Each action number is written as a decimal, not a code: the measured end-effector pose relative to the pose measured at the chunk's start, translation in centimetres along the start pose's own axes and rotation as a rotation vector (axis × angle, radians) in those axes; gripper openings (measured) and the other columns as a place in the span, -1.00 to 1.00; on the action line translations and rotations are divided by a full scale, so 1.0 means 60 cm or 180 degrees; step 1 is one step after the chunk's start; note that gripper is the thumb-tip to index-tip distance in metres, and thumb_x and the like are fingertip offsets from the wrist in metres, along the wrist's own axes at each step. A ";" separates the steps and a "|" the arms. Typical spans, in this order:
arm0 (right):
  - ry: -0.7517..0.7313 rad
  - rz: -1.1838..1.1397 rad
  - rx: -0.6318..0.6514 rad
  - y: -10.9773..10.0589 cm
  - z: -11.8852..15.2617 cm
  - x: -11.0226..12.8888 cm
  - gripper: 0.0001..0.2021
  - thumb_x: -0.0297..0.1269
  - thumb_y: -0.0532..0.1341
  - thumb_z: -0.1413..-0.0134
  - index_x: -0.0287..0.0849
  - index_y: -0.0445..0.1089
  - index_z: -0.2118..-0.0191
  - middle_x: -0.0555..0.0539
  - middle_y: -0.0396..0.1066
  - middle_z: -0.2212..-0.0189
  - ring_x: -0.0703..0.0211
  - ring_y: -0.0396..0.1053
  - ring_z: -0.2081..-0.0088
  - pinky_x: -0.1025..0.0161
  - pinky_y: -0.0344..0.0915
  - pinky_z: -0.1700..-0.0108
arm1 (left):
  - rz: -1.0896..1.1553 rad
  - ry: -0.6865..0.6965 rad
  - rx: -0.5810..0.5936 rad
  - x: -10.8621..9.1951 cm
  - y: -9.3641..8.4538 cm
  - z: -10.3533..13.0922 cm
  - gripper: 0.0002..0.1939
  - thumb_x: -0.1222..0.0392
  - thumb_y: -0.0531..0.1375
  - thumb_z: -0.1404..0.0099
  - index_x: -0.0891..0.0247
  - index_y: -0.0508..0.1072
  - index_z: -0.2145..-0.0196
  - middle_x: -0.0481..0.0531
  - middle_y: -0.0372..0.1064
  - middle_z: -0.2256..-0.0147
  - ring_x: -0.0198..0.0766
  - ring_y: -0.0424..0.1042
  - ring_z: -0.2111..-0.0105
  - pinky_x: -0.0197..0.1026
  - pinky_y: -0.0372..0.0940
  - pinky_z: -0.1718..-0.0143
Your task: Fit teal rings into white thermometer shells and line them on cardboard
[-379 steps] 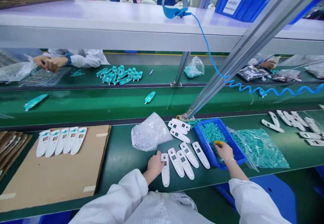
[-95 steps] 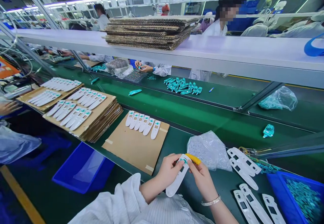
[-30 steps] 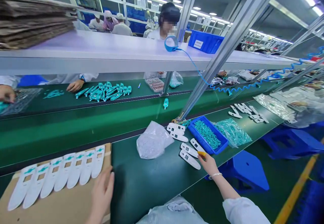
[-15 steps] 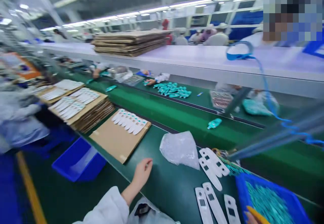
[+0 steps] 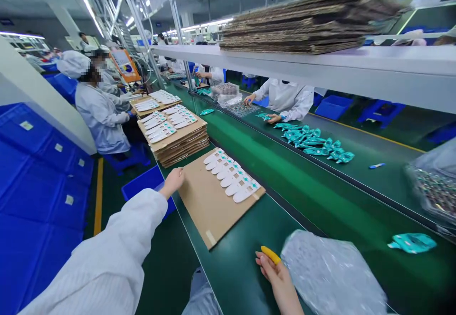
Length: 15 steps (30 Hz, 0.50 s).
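My left hand point(image 5: 174, 181) is closed at the near left corner of a cardboard sheet point(image 5: 203, 210), its fingertips partly hidden. White elongated plastic casings point(image 5: 231, 175) with teal pieces at one end lie in a row along the sheet's far side. Over the green bench, to the right of the sheet, my right hand point(image 5: 276, 274) holds nothing. Its fingers are loosely bent and apart, and one wears a yellow finger cot. Just right of this hand lies a crumpled clear plastic bag point(image 5: 331, 272).
Stacked cardboard point(image 5: 178, 144) with more white casings stands beyond the sheet. A green conveyor belt point(image 5: 270, 163) runs alongside, carrying a teal part point(image 5: 413, 243). Above is a white shelf point(image 5: 320, 70) with piled cardboard. A blue bin point(image 5: 142, 182) sits below left. Co-workers sit across and at left.
The view has swung left. My left hand has moved from the bare bench to the cardboard's corner. My right hand has come from the blue tray of teal parts to beside the plastic bag.
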State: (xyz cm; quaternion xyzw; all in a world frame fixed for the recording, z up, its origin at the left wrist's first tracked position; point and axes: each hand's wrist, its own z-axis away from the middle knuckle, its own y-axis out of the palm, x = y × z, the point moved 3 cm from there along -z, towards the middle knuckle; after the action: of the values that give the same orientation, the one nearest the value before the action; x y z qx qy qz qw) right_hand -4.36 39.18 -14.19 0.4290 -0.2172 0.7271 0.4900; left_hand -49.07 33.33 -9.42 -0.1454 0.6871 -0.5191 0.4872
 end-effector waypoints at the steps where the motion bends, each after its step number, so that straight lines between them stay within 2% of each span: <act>1: 0.0025 -0.0011 -0.0062 0.016 -0.029 -0.005 -0.38 0.14 0.32 0.40 -0.22 0.38 0.21 -0.16 0.45 0.20 0.05 0.40 0.18 0.25 0.35 0.17 | 0.0001 0.0008 0.0090 0.010 0.011 -0.031 -0.66 0.11 0.06 -0.28 0.35 0.30 0.06 0.17 0.22 -0.01 -0.10 0.22 -0.02 0.08 0.11 -0.03; 4: 0.0184 0.0019 -0.0268 0.062 -0.096 -0.016 -0.42 0.15 0.29 0.35 -0.22 0.39 0.24 -0.14 0.46 0.22 0.10 0.39 0.19 0.31 0.33 0.24 | 0.0055 0.0035 0.0364 0.037 0.041 -0.106 -0.66 0.09 0.07 -0.27 0.34 0.30 0.06 0.16 0.22 -0.02 -0.11 0.22 -0.02 0.08 0.10 -0.04; 7: 0.0300 0.0225 -0.0582 0.105 -0.129 -0.009 -0.43 0.18 0.29 0.41 -0.22 0.39 0.34 -0.09 0.47 0.36 0.18 0.39 0.37 0.37 0.26 0.46 | 0.0204 0.0014 0.0687 0.062 0.058 -0.149 -0.70 0.13 0.04 -0.27 0.36 0.37 0.14 0.18 0.30 0.05 -0.12 0.29 0.05 -0.01 0.17 0.02; 9: 0.0313 0.0378 -0.0668 0.131 -0.137 0.003 -0.45 0.20 0.29 0.46 -0.23 0.38 0.44 -0.04 0.42 0.53 0.27 0.29 0.53 0.39 0.13 0.60 | 0.0358 0.0034 0.0909 0.073 0.062 -0.163 -0.73 0.17 0.02 -0.24 0.33 0.43 0.23 0.14 0.38 0.13 -0.13 0.34 0.10 -0.12 0.21 0.08; 11: 0.0363 0.0448 -0.0673 0.149 -0.138 0.012 -0.48 0.19 0.29 0.49 -0.23 0.36 0.51 0.02 0.31 0.67 0.32 0.18 0.62 0.39 0.05 0.64 | 0.0537 0.0077 0.1071 0.079 0.062 -0.171 -0.72 0.22 -0.01 -0.21 0.29 0.46 0.26 0.09 0.42 0.18 -0.17 0.37 0.15 -0.20 0.24 0.13; 13: 0.0472 0.0461 -0.0701 0.156 -0.136 0.015 -0.50 0.17 0.30 0.51 -0.22 0.35 0.54 0.05 0.25 0.72 0.33 0.14 0.64 0.38 0.05 0.63 | 0.0700 0.0093 0.1125 0.080 0.061 -0.172 -0.70 0.24 -0.02 -0.18 0.29 0.45 0.24 0.07 0.43 0.20 -0.20 0.39 0.19 -0.22 0.25 0.16; 15: 0.0560 0.0452 -0.0794 0.150 -0.130 0.015 -0.50 0.16 0.31 0.52 -0.20 0.36 0.52 0.02 0.30 0.68 0.29 0.19 0.61 0.37 0.10 0.62 | 0.0814 0.0087 0.1088 0.075 0.056 -0.167 -0.69 0.26 -0.02 -0.17 0.31 0.44 0.21 0.10 0.41 0.20 -0.20 0.38 0.20 -0.20 0.24 0.14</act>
State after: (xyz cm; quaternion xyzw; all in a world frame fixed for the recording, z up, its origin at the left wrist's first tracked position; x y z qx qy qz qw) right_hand -15.79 41.56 -16.72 0.2831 -0.2918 0.7620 0.5041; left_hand -58.46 37.30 -14.78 0.0349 0.6084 -0.5639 0.5573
